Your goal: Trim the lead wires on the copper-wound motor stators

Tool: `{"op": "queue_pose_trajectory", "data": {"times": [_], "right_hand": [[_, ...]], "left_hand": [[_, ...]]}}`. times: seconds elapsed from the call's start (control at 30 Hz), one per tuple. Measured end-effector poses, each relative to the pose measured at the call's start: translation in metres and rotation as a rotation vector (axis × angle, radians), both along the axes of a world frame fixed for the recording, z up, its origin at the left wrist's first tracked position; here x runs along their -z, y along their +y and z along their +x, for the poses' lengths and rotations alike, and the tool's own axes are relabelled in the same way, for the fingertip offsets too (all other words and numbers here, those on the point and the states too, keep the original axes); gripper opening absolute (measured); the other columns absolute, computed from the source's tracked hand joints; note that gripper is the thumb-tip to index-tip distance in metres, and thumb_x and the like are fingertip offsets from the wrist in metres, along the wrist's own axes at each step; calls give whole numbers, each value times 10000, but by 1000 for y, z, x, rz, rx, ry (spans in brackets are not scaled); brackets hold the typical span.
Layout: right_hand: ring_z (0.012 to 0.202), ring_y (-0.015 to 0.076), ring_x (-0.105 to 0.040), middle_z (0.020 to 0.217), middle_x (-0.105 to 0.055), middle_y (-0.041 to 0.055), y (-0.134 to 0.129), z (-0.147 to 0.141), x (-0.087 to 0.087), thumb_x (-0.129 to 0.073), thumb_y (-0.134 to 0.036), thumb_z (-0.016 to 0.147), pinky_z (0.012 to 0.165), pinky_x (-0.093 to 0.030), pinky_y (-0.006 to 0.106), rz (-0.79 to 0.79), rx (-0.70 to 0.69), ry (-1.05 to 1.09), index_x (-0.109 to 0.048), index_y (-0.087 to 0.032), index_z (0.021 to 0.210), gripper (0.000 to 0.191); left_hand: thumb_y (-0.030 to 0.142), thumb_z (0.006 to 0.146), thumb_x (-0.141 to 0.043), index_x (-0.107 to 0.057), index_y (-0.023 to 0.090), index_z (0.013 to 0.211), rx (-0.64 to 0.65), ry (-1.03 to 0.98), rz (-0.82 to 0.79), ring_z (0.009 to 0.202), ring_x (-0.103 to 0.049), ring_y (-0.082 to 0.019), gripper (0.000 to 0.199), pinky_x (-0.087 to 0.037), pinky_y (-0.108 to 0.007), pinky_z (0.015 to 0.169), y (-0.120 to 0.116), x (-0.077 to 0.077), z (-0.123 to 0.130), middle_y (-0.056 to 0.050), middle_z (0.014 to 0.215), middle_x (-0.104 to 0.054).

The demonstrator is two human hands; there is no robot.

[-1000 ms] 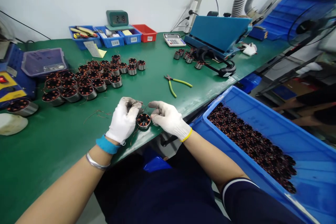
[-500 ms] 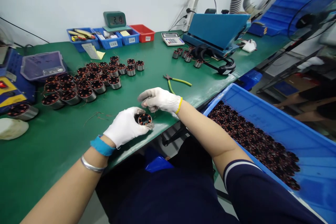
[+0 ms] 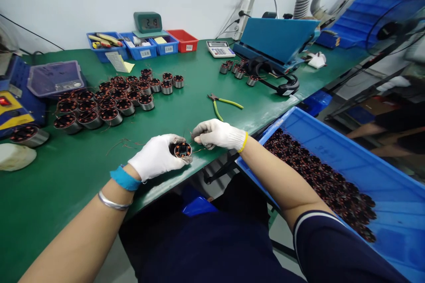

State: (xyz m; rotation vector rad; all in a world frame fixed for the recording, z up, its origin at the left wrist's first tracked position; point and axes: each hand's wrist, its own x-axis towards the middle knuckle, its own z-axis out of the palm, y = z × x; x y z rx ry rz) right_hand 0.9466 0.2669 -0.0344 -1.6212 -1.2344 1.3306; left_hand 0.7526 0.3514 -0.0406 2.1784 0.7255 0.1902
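My left hand (image 3: 158,155), in a white glove, grips a motor stator (image 3: 183,150) just above the front of the green bench. Copper windings line the inside of its metal ring, and thin wires stick out to the right. My right hand (image 3: 217,134), gloved as well, has its fingers pinched together beside the stator, at the end of a thin copper wire (image 3: 198,150); the exact grip is too fine to see. Green-handled cutting pliers (image 3: 217,101) lie beyond my right hand. Loose wire scraps (image 3: 124,143) lie left of the stator.
Many stators (image 3: 111,116) stand grouped at the left, several more near a headset (image 3: 288,85). A large blue bin (image 3: 392,177) of wound parts is at my right. Small trays (image 3: 182,40), a clock (image 3: 148,22) and a calculator (image 3: 220,49) line the back. Another person's arm (image 3: 368,129) shows far right.
My right hand has moved right and slightly down, away from the stator, with a thin wire now showing between them. My left hand keeps the stator in nearly the same place.
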Motion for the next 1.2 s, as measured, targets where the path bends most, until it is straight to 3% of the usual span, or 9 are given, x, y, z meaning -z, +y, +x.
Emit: {"op": "queue_pose_trajectory", "data": {"times": [0.1,0.23,0.57,0.63,0.73,0.83,0.93,1.03,1.2], "right_hand": [[493,75,-509,572,-582,-40,9,0,-6,-618,-235,728,493,-395,198,60,-181,-269,-663,-160,806,117],[644,101,-559,743,-666,-16,24,-8,-9,-593,-219,738,578,-377,209,203,-179,-598,-690,-184,859,158],[612,100,-553,701,-649,-19,-10,-14,-9,-563,-270,779,551,-367,210,-9,-108,-610,-678,-187,858,162],[681,122,-578,772,-660,1,-21,-15,-7,-570,-267,779,599,-410,229,129,8,-652,-668,-185,878,161],[892,168,-606,1002,-650,71,-34,-18,-2,-589,-262,779,775,-469,287,555,123,-716,-635,-165,950,202],[1009,189,-594,1120,-621,104,-41,-25,3,-580,-250,795,872,-454,308,751,-96,-769,-619,-158,964,196],[894,178,-613,1053,-646,72,-43,-31,9,-536,-240,829,793,-452,298,588,-224,-893,-627,-180,981,187],[815,160,-606,982,-652,41,-43,-31,8,-525,-283,854,711,-430,270,397,-176,-935,-628,-204,1030,218],[897,179,-601,1202,-585,81,-37,-25,-9,-540,-366,867,698,-432,275,285,-139,-965,-534,-200,1261,427]], "left_hand": [[456,603,-687,-678,216,969,21,-3,-21,851,-669,-237,437,-535,-317,795,-1,-3,-1,-19,918,-721],[411,623,-657,-696,216,930,56,16,3,806,-665,-233,366,-531,-306,756,-2,-8,-1,-17,855,-724],[418,629,-630,-693,217,951,84,37,97,809,-661,-218,385,-513,-286,760,-5,-9,0,-24,884,-722],[435,629,-632,-686,216,960,75,33,83,812,-660,-216,400,-512,-292,767,-4,-8,0,-21,893,-719],[454,615,-646,-674,207,943,59,19,57,802,-655,-212,411,-510,-290,746,-2,-7,-1,-14,878,-713],[413,628,-632,-661,200,857,95,10,74,745,-641,-194,314,-497,-271,691,0,-8,-2,1,792,-695],[363,625,-632,-661,203,859,107,14,93,751,-642,-187,285,-493,-262,697,1,-8,-2,8,793,-695],[359,602,-659,-667,205,947,79,11,74,819,-657,-201,378,-503,-273,752,1,-5,-3,1,876,-711],[379,607,-664,-671,198,941,75,6,85,815,-662,-209,380,-512,-276,732,0,-3,-3,-3,871,-716]]}}
